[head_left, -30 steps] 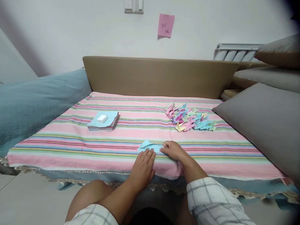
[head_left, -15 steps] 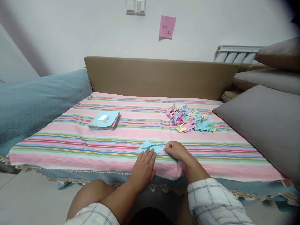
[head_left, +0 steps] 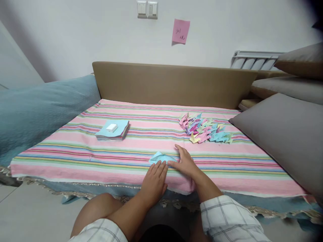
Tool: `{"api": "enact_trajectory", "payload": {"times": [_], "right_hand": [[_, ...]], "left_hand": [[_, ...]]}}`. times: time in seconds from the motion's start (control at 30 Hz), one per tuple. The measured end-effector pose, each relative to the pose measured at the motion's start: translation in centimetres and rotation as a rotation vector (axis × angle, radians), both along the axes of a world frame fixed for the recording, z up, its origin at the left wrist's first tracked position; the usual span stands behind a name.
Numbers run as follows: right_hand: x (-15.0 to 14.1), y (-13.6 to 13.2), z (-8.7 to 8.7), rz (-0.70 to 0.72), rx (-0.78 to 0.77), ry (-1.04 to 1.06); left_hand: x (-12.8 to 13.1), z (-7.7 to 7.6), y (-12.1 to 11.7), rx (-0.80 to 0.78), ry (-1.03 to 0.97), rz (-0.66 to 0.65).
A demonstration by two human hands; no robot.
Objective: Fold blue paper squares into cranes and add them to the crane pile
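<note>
A light blue sheet of origami paper (head_left: 161,157), partly folded, lies on the striped cloth in front of me. My left hand (head_left: 156,176) rests flat on its near edge, fingers stretched out together. At the paper's right end is my right hand (head_left: 183,162), its thumb touching or just over the near right edge and its forefinger raised apart. Part of the paper's near side is hidden under my left fingers.
A stack of coloured paper (head_left: 113,131) with a small white block (head_left: 111,127) on top sits at the left. Several folded paper cranes (head_left: 204,129) cluster at the right on the striped cloth (head_left: 75,151). A grey cushion (head_left: 282,131) leans at the far right.
My right hand has opened from a pinch at the paper's right tip, and its thumb has moved left along the near edge. My left hand stays in place.
</note>
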State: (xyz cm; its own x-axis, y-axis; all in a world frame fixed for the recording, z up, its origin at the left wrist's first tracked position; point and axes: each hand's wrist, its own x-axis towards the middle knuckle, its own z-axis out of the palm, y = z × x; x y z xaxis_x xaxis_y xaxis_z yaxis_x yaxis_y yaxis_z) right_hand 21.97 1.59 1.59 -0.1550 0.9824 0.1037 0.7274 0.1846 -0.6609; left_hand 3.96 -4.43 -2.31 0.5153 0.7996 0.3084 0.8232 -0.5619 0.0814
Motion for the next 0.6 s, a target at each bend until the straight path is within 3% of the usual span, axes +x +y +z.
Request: {"api": "enact_trajectory", "payload": {"times": [0.23, 0.6], "right_hand": [[-1.2, -0.1, -0.7, -0.084, 0.009, -0.139], [1.7, 1.5, -1.3, -0.004, 0.043, -0.041]], "left_hand": [[0.0, 0.2, -0.2, 0.003, -0.031, -0.001], [0.0, 0.2, 0.0, 0.006, -0.015, -0.003]]}}
